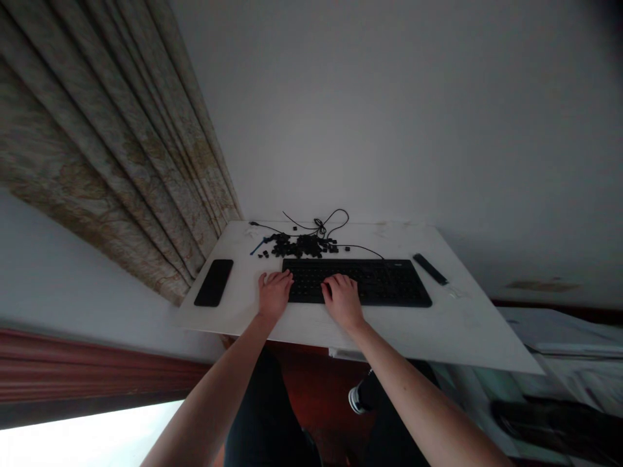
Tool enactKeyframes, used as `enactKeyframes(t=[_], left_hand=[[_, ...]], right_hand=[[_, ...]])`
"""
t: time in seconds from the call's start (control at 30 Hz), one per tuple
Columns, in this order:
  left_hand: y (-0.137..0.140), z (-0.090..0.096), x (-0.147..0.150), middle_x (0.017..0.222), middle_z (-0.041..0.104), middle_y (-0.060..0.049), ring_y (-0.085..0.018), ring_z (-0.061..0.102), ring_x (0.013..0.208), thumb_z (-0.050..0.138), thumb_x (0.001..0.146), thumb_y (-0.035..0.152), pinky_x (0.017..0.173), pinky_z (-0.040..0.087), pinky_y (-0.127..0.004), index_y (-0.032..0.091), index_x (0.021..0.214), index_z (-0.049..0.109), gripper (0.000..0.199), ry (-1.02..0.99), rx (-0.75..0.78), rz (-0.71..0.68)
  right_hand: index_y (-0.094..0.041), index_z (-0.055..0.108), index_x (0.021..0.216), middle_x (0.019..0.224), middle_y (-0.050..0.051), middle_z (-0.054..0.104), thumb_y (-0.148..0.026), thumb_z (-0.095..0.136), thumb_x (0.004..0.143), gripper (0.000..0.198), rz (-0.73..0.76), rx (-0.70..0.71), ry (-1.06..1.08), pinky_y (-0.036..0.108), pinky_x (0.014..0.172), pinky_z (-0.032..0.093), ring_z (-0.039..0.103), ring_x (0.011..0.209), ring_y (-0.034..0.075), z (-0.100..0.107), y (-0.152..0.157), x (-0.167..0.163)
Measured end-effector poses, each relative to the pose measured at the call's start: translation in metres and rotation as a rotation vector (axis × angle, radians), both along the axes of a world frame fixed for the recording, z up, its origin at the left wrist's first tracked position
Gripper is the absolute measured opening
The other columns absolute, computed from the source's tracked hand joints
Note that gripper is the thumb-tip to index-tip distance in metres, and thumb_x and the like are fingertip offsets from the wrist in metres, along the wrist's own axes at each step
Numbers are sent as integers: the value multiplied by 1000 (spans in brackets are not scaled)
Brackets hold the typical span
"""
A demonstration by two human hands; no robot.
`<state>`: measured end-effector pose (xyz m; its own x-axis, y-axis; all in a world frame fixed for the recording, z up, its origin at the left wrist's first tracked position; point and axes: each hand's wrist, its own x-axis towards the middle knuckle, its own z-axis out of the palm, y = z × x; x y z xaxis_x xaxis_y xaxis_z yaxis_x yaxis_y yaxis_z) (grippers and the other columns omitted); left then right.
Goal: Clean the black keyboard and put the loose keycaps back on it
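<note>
A black keyboard (pixel 389 285) lies across the white table, its left part showing what look like bare key sockets. My left hand (pixel 275 293) rests at the keyboard's left end, with its fingers apart and its fingertips touching the edge. Over the middle of the keyboard is my right hand (pixel 343 297), palm down, fingers bent on the keys and thumb set apart. I see nothing held in either hand, though the undersides of the fingers are hidden. Behind the keyboard lies a heap of loose black keycaps (pixel 306 245), several of them scattered around it.
A black cable (pixel 320 226) is bundled behind the keycaps. A thin blue tool (pixel 257 246) lies left of them. A black phone (pixel 213 283) is at the table's left side. A dark narrow strip (pixel 430 268) lies beyond the keyboard's right end. A curtain (pixel 160 130) hangs at the left.
</note>
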<state>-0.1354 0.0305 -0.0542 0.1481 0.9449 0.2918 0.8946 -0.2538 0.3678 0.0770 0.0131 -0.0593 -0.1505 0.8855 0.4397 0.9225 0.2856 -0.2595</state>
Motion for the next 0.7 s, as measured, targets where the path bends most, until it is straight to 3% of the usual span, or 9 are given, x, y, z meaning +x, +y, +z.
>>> enactKeyframes(t=[0.2, 0.3, 0.43, 0.57, 0.7], left_hand=[[1, 4, -2, 127, 69, -6, -27, 59, 117, 49, 97, 26, 117, 19, -53, 30, 113, 71, 27, 21, 7, -38], [11, 7, -8, 119, 72, -6, -25, 61, 114, 51, 96, 27, 115, 27, -50, 28, 108, 72, 23, 6, -15, -90], [40, 11, -21, 116, 70, -8, -24, 62, 111, 48, 95, 20, 106, 42, -41, 23, 110, 70, 26, -28, 12, -61], [79, 14, -27, 125, 64, -13, -26, 58, 118, 50, 90, 14, 107, 43, -40, 18, 123, 64, 36, -12, 69, 79], [110, 17, -23, 127, 63, -14, -27, 57, 120, 52, 89, 15, 108, 43, -41, 15, 128, 61, 40, 34, 29, 44]], right_hand=[[-19, 67, 90, 98, 10, 66, -27, 47, 99, 23, -1, -3, -1, 37, 87, 35, 55, 95, 24, 3, -2, 0], [-19, 67, 90, 98, 10, 67, -28, 46, 100, 24, 2, -4, 2, 38, 87, 35, 55, 95, 24, 5, -2, 0], [-20, 67, 90, 98, 10, 67, -29, 46, 100, 25, 5, -14, 7, 39, 88, 35, 55, 95, 24, 4, -1, 1], [-20, 67, 91, 97, 10, 66, -29, 44, 101, 26, 9, -14, 11, 40, 89, 35, 55, 96, 25, 3, 1, 3], [-20, 67, 92, 97, 10, 66, -30, 44, 101, 27, 11, -17, 16, 40, 89, 35, 55, 96, 25, 3, 2, 3]])
